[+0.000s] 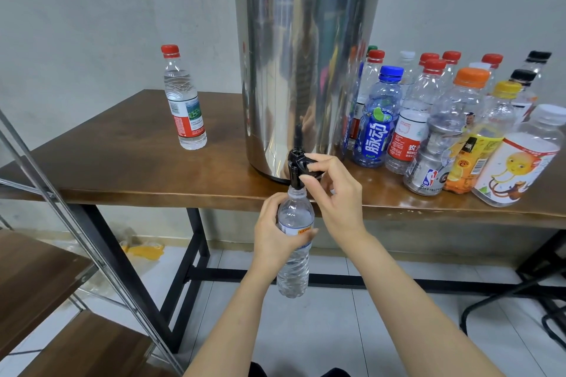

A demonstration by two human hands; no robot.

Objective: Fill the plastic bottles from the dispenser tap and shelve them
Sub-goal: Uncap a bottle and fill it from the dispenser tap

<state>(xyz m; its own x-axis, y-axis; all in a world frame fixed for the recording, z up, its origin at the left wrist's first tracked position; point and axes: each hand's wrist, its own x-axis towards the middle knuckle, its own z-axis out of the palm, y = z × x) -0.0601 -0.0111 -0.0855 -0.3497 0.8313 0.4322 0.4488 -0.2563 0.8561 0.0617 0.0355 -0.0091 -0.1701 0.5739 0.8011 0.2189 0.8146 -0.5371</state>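
A tall steel dispenser stands on the brown table, its black tap jutting over the front edge. My left hand grips a clear uncapped plastic bottle around its upper body, with the bottle's mouth right under the tap spout. My right hand pinches the tap's black lever between thumb and fingers. The bottle looks largely filled with water. A capped, filled bottle with a red cap stands alone on the table left of the dispenser.
Several capped bottles with red, blue, orange, yellow, white and black caps crowd the table right of the dispenser. A shelf rack with brown boards and metal posts stands at the lower left. A chair base sits at the lower right.
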